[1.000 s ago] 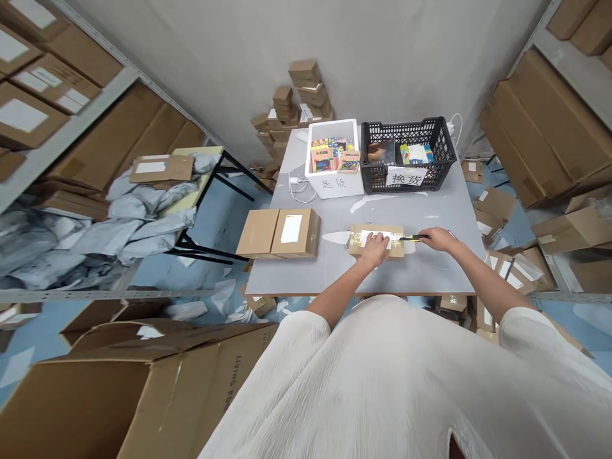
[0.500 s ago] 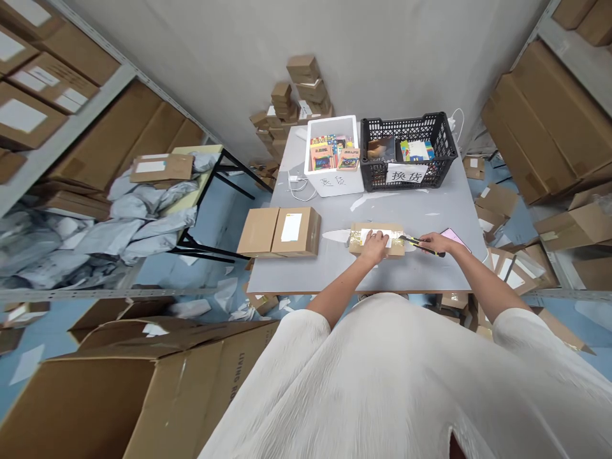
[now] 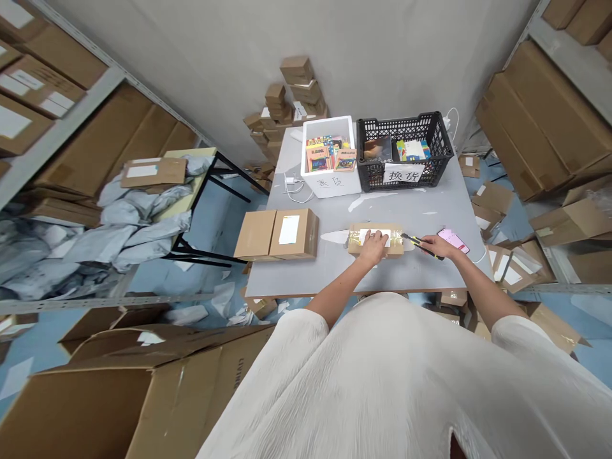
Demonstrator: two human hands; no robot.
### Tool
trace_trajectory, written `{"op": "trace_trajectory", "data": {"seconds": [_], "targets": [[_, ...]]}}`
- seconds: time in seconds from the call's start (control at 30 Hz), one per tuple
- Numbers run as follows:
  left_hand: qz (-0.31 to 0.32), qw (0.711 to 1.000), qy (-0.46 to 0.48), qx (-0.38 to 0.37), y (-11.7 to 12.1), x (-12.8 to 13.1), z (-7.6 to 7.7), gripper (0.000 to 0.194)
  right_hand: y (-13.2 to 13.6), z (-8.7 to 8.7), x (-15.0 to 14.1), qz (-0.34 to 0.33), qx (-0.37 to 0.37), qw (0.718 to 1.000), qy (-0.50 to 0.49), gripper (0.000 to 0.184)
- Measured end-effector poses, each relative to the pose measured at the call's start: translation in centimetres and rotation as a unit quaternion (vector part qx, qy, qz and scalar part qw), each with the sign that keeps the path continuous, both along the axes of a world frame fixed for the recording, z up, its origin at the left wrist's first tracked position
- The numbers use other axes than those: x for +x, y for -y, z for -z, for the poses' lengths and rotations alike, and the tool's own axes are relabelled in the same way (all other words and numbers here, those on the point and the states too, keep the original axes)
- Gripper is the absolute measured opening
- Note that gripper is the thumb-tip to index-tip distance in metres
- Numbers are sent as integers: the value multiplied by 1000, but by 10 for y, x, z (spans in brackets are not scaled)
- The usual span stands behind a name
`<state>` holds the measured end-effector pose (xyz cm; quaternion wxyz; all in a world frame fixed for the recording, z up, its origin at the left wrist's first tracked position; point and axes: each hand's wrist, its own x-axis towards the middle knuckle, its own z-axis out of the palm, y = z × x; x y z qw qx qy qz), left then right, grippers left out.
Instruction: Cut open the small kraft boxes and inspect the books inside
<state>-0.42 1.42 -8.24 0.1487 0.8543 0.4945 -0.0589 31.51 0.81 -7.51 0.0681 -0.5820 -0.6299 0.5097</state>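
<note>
A small cardboard box (image 3: 396, 247) with shiny tape and a white label lies near the front of the grey table. My left hand (image 3: 374, 247) rests on top of it, fingers spread over the label and holding nothing. Off the box's right end, my right hand (image 3: 434, 245) is closed around a black and yellow utility knife (image 3: 421, 245). The knife slants, its tip pointing left toward the box's upper right edge; I cannot tell whether it touches. A phone (image 3: 453, 240) with a pink lit screen lies just right of my right hand.
Two cardboard boxes (image 3: 276, 234) sit at the table's left side. At the back stand a white foam box (image 3: 339, 185) of books and a black plastic crate (image 3: 406, 173). A large open carton (image 3: 191, 389) is at lower left. Grey parcels (image 3: 109, 239) lie left.
My right hand has turned the knife from nearly level to slanted, its rear end now lower. The phone behind that hand has come into view. My left hand stays on the box.
</note>
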Motion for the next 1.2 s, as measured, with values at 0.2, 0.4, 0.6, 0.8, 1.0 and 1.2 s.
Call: {"op": "trace_trajectory", "data": {"seconds": [0.2, 0.4, 0.6, 0.8, 1.0, 1.2], "targets": [[-33, 997, 65, -11, 3, -7, -5, 83, 10, -3, 6, 94, 34, 995, -18, 51], [-74, 992, 96, 31, -17, 1, -11, 62, 33, -10, -3, 88, 73, 993, 9, 51], [-61, 995, 78, 21, -33, 9, -1, 70, 40, -13, -17, -17, 183, 976, 116, 39], [-66, 997, 33, -26, -52, 11, -1, 60, 37, -7, -26, -40, 190, 966, 169, 44], [-35, 999, 35, 7, -42, 10, -6, 51, 38, -4, -33, -6, 201, 963, 177, 46], [-49, 996, 66, 47, -18, 7, 2, 64, 38, 4, -43, 24, 193, 966, 172, 48]]}}
